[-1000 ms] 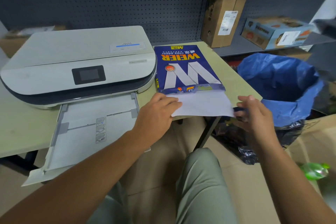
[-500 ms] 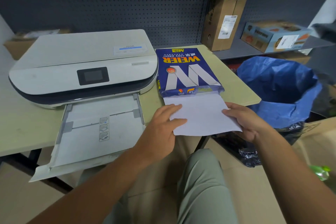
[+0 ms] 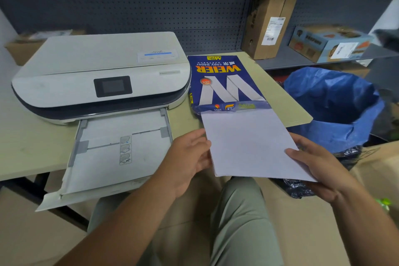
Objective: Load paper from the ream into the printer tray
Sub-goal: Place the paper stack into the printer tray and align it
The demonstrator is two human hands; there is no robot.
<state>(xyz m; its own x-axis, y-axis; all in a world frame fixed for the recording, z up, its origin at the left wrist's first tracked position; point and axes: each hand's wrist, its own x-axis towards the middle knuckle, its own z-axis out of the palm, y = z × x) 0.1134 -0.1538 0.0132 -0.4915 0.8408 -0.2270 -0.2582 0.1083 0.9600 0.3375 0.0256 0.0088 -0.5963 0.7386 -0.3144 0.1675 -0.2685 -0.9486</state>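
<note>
A blue ream (image 3: 224, 81) marked WEIER lies on the pale table (image 3: 26, 147), just right of the white printer (image 3: 101, 75). White paper (image 3: 248, 144) sticks far out of the ream's torn near end, past the table edge. My left hand (image 3: 190, 157) grips the paper's left edge. At the paper's lower right edge, my right hand (image 3: 319, 164) holds it with the thumb on top. The printer tray (image 3: 112, 157) is pulled out in front of the printer, to the left of my left hand, and looks white inside.
A bin lined with a blue bag (image 3: 336, 106) stands right of the table. Cardboard boxes (image 3: 267, 26) sit on the grey shelf behind, and another box (image 3: 380, 168) is at the far right. My knee (image 3: 241, 218) is below the paper.
The paper has slid further out of the ream towards me. Both hands have moved back with it, the right hand shifting from the edge to a grip on the lower right side.
</note>
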